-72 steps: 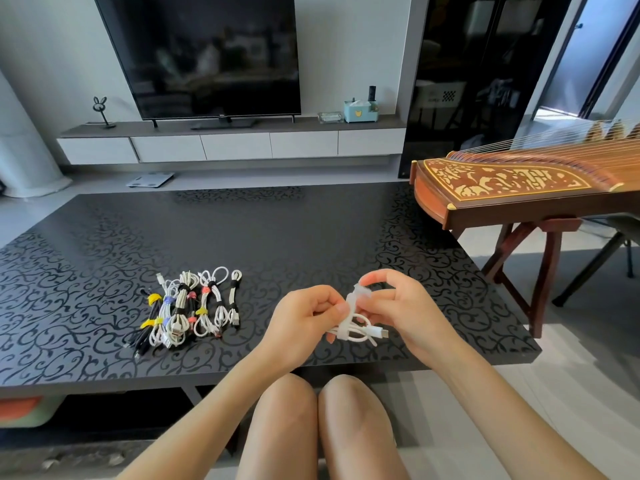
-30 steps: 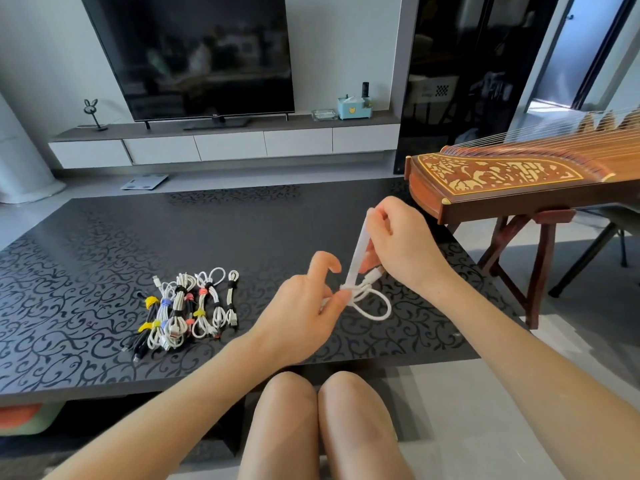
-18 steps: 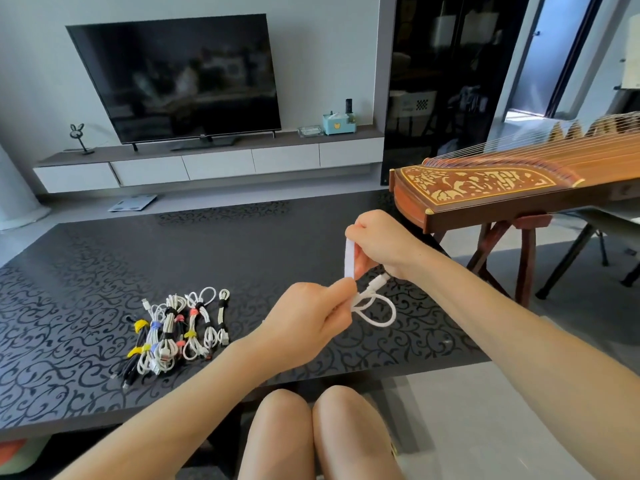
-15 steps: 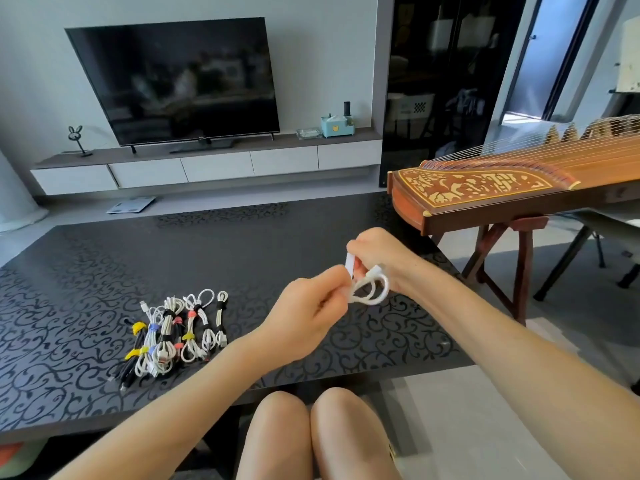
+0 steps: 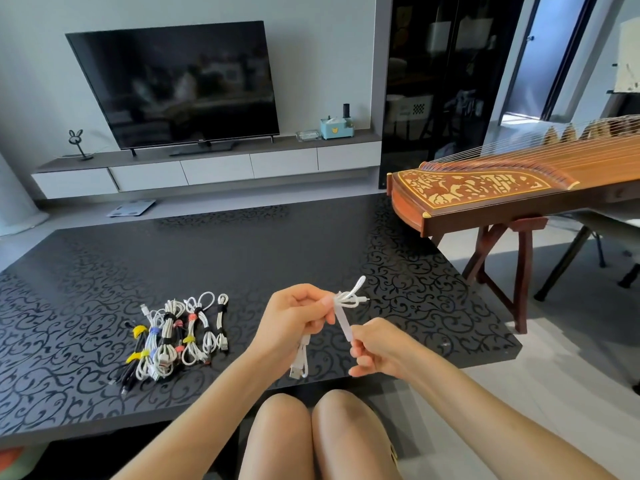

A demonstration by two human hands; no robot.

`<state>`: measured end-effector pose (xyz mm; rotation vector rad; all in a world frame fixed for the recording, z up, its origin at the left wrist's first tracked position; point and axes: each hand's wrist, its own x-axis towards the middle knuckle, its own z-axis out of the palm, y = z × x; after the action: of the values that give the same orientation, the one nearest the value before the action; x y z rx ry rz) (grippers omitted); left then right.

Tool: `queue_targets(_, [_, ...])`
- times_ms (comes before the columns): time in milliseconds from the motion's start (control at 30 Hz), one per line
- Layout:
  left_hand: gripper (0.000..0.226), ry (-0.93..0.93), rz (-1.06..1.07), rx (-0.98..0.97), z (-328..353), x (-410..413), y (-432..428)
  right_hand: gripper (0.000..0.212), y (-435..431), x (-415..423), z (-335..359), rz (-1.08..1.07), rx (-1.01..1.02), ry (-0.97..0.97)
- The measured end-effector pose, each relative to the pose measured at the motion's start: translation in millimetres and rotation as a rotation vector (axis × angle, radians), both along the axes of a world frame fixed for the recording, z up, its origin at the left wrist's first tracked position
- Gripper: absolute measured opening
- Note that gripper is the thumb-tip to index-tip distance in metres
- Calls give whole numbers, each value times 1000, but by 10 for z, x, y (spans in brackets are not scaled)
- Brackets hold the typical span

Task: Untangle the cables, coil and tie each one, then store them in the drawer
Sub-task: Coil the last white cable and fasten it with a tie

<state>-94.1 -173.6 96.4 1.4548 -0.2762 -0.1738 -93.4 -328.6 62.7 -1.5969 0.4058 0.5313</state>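
Black scroll-patterned glossy surface (image 5: 242, 258) — row of tied cable coils (image 5: 176, 336) at its L side. L hand (image 5: 294, 323) grips coiled white cable (image 5: 349, 299) above front edge; R hand (image 5: 377, 348) pinches end of flat white tie strap (image 5: 344, 323) — strap wraps coil.

Home living room: television (image 5: 180, 84), zither (image 5: 512, 181).

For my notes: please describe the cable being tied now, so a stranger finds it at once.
Start at the black patterned table and look above its near edge. There the left hand grips a white cable while the right hand pinches its white strap. Unlike the tied cables lying left, it is off the table.
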Motion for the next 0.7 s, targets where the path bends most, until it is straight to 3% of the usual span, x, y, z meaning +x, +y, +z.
queue_targets(133, [21,31,161,-67,-111,17,-59,28,234,-379,37,56,179,115])
queue_targets(267, [21,-390,297,474,-260,-23,-23,34,200,-522,275,142,323,179])
queue_targets(333, [12,-512,246,621,-286,-25,50,38,77,-457,433,135,497,243])
queue_targets(467, [11,-623,75,660,-266,-70,158,40,-128,-275,672,23,846,385])
queue_targets(600, [12,-909,-100,668,-213,-220,103,36,-158,-147,726,-132,999,454])
queue_targets(700, [17,-975,-33,711,-232,-241,79,32,-178,-130,738,-224,1010,408])
